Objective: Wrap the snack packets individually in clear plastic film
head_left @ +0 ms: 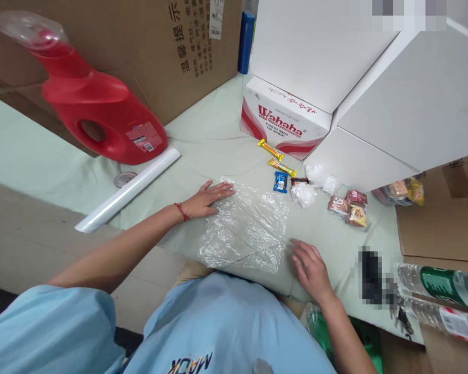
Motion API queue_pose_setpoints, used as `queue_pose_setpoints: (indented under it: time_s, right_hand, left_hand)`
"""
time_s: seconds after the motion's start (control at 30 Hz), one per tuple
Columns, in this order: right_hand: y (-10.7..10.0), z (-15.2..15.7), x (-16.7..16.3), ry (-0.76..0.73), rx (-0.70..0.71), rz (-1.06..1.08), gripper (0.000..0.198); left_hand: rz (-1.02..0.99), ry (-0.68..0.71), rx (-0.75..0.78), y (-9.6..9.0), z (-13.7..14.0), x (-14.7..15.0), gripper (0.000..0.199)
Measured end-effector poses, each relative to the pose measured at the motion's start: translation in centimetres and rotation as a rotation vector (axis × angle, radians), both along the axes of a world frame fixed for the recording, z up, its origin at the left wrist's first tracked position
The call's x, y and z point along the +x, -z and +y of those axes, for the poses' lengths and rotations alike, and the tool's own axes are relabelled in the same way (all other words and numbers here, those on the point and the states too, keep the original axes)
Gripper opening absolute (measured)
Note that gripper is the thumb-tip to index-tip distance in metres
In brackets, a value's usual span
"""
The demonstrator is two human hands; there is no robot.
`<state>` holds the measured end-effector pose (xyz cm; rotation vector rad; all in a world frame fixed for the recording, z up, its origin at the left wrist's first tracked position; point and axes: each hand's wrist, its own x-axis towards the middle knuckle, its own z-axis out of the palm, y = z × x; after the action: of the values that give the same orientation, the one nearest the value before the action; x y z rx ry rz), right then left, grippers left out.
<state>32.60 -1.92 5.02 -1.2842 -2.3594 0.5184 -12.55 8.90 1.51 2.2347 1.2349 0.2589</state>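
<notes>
Shirt [226, 322], pale blue, nearest to us at the bottom of the view. Just beyond it we find a clear plastic sheet [245, 228], creased, spread on the green cloth [203, 148] along its near edge. The sheet's side edges run away from the shirt, leaning slightly right toward the far end; its sides look nearly equal, so we cannot name a long axis. Right hand [311, 267]: fingers loosely bent, just beside the sheet's right edge, gripping nothing; contact with the cloth we cannot tell. Left hand [203, 202]: palm down, fingers spread, fingertips on the sheet's far left corner. We record the two hands as apart. Left of the left hand, a white roll [128, 191] points obliquely from near left to far right. Beyond the sheet we log two yellow bars [282, 167] and a blue packet [281, 182]; behind these, a Wahaha carton [284, 119]. Far left: a red jug [109, 104] before a brown box [140, 47].
</notes>
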Motion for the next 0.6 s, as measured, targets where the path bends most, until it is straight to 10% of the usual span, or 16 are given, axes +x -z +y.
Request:
queue_pose_setpoints:
  time_s: [0.33, 0.6]
  right_hand:
    - [1.7, 2.0, -16.2, -0.437, -0.008, -0.190, 0.043]
    - [4.7, 2.1, -9.9, -0.055, 0.048, -0.239, 0.060]
  left_hand:
    - [0.026, -0.524, 0.300, -3.7, -5.0, 6.8, 0.052]
    - [0.205, -0.474, 0.247, 1.4, -7.4, 6.8, 0.059]
